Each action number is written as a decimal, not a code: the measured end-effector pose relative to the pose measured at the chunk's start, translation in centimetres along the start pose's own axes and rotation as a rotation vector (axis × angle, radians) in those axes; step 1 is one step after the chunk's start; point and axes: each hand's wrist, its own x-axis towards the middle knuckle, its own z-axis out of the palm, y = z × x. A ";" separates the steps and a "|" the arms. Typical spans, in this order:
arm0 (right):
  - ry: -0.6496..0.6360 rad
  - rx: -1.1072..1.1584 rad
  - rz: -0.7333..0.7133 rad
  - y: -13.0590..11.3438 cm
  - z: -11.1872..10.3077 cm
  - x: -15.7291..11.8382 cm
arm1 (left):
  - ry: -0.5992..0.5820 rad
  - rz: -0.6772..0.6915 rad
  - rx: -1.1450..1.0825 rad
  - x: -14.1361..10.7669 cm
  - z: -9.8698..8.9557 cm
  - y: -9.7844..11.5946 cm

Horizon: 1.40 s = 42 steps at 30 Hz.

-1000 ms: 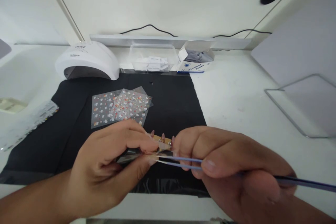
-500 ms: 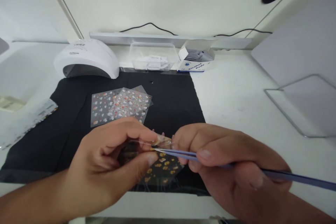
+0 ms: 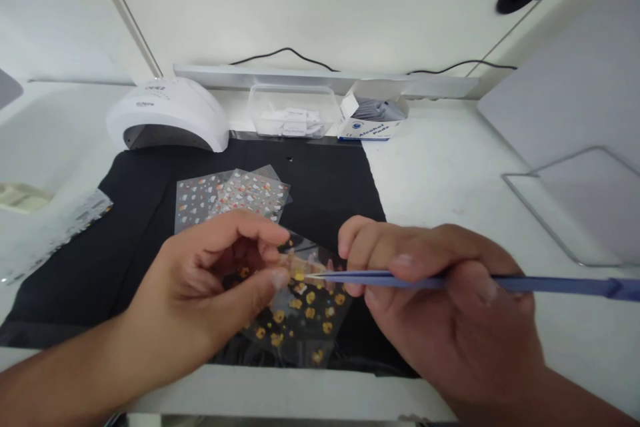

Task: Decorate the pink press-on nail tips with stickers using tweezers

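Observation:
My left hand (image 3: 215,293) is curled, its thumb and fingertips drawn together; whatever they may pinch is too small to make out. Behind it is a clear sticker sheet (image 3: 293,317) with yellow and brown motifs. My right hand (image 3: 440,307) is closed around purple-blue tweezers (image 3: 425,279), held almost level. Their pale tips touch a small yellow piece (image 3: 299,275), likely a sticker, close to my left thumb. Peach shapes with pink pointed tips (image 3: 330,270) appear between my hands, partly covered, and I cannot tell what they are.
Overlapping clear sheets with white and red stickers (image 3: 240,190) lie on the black mat (image 3: 330,180). Behind stand a white dome-shaped lamp (image 3: 167,110), a plastic tub (image 3: 293,103) of packets and an alcohol pads box (image 3: 370,125). A metal frame (image 3: 550,227) is at right.
My right hand and the tweezers have shifted right, away from my left fingertips, and the small yellow piece now shows at their tips. More of the yellow sticker sheet is visible.

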 end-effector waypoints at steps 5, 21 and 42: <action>0.028 0.034 0.006 0.0 -0.1 0.5 | 0.224 -0.018 0.008 1.8 -2.5 -0.4; 0.206 -0.078 -0.119 1.5 -2.5 3.7 | -0.074 0.187 0.689 4.6 -6.4 -2.7; 0.322 -0.146 -0.061 3.0 -3.6 4.4 | -0.505 0.058 0.819 1.7 -4.1 -2.4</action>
